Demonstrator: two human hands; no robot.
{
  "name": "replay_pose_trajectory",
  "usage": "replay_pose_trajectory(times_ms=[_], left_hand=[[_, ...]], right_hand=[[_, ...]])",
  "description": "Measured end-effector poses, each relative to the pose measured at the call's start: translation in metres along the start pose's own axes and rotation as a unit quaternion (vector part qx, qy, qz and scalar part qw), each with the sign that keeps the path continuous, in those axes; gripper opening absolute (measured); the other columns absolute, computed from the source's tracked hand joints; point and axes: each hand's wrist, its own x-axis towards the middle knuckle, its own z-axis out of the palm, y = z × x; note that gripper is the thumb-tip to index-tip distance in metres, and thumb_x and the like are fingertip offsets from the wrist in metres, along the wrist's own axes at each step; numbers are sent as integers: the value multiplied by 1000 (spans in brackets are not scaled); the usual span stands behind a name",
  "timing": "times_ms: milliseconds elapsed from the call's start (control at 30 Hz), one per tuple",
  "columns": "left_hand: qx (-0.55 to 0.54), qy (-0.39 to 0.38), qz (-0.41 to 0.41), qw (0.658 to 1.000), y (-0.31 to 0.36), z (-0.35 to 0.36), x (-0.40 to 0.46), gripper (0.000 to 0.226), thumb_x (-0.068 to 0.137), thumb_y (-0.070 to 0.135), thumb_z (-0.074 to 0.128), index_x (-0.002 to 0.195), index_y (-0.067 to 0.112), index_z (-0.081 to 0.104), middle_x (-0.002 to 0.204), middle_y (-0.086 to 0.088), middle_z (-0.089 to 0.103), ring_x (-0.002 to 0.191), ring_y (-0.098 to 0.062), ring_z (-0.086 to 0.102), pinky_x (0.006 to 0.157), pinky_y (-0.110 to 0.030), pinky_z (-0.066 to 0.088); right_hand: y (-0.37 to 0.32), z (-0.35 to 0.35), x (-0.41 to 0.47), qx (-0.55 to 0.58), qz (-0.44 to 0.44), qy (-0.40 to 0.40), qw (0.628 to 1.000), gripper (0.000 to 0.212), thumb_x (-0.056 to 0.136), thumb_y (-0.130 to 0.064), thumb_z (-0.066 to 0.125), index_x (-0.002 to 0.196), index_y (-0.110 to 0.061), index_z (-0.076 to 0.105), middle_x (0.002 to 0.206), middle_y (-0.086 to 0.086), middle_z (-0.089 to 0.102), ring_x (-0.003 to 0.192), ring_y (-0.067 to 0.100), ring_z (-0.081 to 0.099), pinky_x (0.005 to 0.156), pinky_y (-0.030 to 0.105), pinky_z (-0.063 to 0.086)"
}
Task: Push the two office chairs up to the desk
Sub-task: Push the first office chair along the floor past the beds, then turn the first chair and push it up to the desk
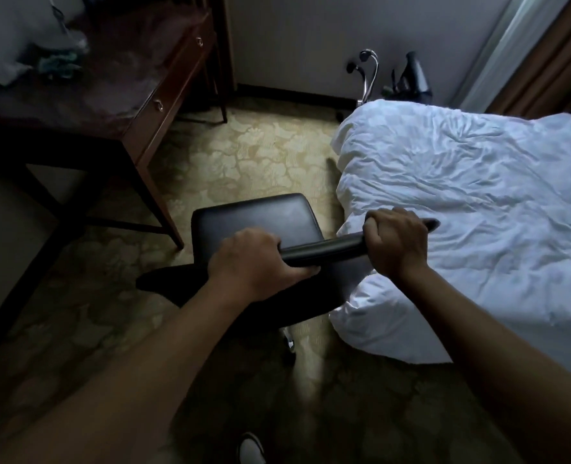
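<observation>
One bed with a rumpled white duvet filled the right side, and one dark wooden desk stood at the left with two drawer pulls showing. Two office chairs were in view — the black one between desk and bed, the second behind the bed. Both arms reached forward: the left hand and the right hand each curled their fingers around the black chair's top edge.
</observation>
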Motion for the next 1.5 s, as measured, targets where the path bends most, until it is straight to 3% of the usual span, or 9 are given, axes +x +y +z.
replay_pose_trajectory(times_ms=[167,333,433,567,667,767,1100,1300,1500], left_hand=[[-9,2,-40,999,29,8,64,73,55,97,35,61,24,40,73,2,50,70,-22,52,60,-32,41],[2,23,-75,997,48,17,121,72,61,91,39,74,22,58,79,-1,58,75,-23,56,60,-32,34],[1,25,-103,994,60,23,159,69,61,92,38,73,25,52,75,3,49,71,-20,50,60,-32,33],[-52,-45,-143,987,78,26,207,63,60,89,41,82,31,55,83,5,50,77,-18,49,63,-34,35],[-110,-79,-145,980,90,26,244,54,63,77,49,96,36,59,91,8,54,86,-18,55,69,-34,40],[-157,-51,-150,975,104,27,273,45,63,61,54,100,37,60,93,10,56,89,-19,59,72,-34,45],[-186,-2,-156,970,157,48,363,46,74,48,51,111,20,56,104,-4,56,102,-27,53,81,-39,43],[-196,19,-197,960,170,58,395,43,73,49,52,108,23,55,98,-1,54,96,-25,53,71,-33,33],[-207,5,-216,954,181,59,398,45,75,49,55,112,25,56,100,1,54,97,-21,52,73,-33,37]], right_hand=[[-4,14,54,-27,-1,-12,1000,41,80,-28,27,75,-10,64,86,11,69,87,33,57,81,40,32],[-10,33,103,17,-14,20,1000,32,78,-28,40,65,-13,64,73,6,69,76,30,58,78,40,34],[14,47,145,36,-26,34,998,37,76,-30,36,60,-13,64,66,5,67,69,28,57,77,40,35],[46,62,191,49,-75,8,996,38,76,-32,35,61,-13,64,67,4,67,70,28,56,78,40,35],[70,69,230,58,-86,-23,994,35,76,-31,38,66,-13,67,73,3,69,75,27,57,82,40,32],[91,80,265,60,-105,-19,992,33,74,-29,39,66,-13,67,73,4,69,77,27,56,83,40,32],[153,107,359,208,-126,18,970,27,72,-24,35,53,-10,48,56,14,59,60,29,51,78,38,36],[171,118,393,230,-168,31,958,23,72,-22,35,53,-10,40,54,-2,36,55,23,40,75,33,32],[183,122,400,242,-208,34,947,18,72,-19,36,55,-15,32,53,-4,33,52,19,33,71,37,36]])
